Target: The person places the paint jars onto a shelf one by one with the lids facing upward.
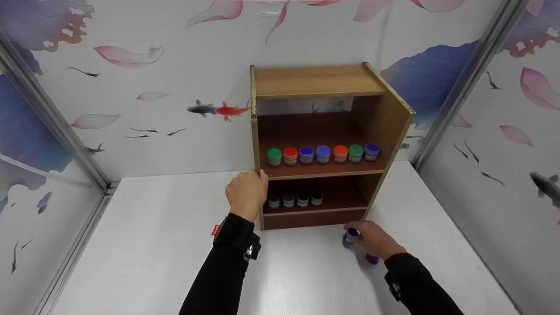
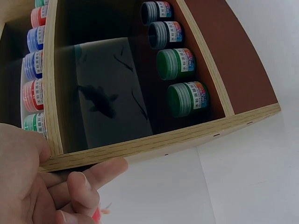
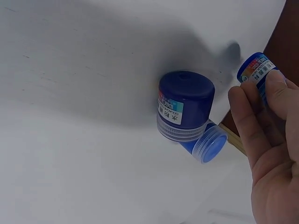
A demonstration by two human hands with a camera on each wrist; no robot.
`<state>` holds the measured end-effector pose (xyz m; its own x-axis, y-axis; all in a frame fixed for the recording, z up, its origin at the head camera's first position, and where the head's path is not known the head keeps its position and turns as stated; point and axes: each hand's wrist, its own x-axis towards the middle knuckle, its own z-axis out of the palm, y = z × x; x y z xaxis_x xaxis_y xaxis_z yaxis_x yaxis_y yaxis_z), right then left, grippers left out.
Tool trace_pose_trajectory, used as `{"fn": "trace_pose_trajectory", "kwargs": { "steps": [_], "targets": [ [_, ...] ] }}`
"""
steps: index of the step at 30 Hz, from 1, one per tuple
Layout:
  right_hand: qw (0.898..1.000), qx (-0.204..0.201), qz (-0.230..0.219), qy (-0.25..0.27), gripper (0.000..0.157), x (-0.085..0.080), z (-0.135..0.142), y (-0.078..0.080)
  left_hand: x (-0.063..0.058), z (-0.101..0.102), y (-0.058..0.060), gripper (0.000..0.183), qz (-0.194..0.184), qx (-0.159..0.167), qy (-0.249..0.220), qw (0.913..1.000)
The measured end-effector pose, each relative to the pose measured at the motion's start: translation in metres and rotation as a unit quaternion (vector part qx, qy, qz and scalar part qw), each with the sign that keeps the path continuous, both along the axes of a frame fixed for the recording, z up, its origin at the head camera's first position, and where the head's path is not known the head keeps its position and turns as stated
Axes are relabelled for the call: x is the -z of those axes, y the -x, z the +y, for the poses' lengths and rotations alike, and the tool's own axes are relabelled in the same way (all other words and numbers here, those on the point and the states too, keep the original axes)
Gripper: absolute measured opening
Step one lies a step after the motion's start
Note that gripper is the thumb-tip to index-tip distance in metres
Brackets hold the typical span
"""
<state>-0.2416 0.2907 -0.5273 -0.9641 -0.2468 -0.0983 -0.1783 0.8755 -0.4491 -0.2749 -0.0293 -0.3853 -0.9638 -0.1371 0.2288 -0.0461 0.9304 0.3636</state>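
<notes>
My left hand (image 1: 246, 194) grips the left side panel of a wooden shelf unit (image 1: 323, 175). In the left wrist view, its thumb lies on the inner side of the panel edge and its fingers on the outer side. My right hand (image 1: 376, 238) pinches a blue paint jar (image 3: 256, 70) between thumb and fingers, in front of the shelf's lower right corner. In the right wrist view, a dark blue paint jar (image 3: 187, 100) and a brighter blue jar (image 3: 208, 142) are on the white table beside that hand.
Several green, red and blue jars (image 1: 323, 154) line the middle shelf. Several darker jars (image 1: 302, 200) stand at the left of the lower shelf. A patterned wall (image 1: 175, 144) is behind the unit, and another wall (image 1: 494, 144) borders the table on the right.
</notes>
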Motion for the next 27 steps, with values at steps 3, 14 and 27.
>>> {"fn": "trace_pose_trajectory", "kwargs": {
  "steps": [3, 14, 27],
  "targets": [
    [1.000, 0.001, -0.003, 0.002, 0.034, 0.000, 0.000, 0.000, 0.001, 0.000, -0.001, 0.053, 0.007, 0.001, -0.002, 1.0000],
    [1.000, -0.006, 0.006, 0.007, 0.035, -0.006, 0.003, 0.004, 0.001, -0.001, 0.000, 0.054, 0.024, 0.005, 0.019, 0.9995],
    [1.000, -0.008, 0.016, -0.007, 0.039, -0.018, 0.004, 0.007, 0.001, 0.000, -0.001, 0.053, 0.008, 0.005, 0.005, 0.9999]
  ]
}}
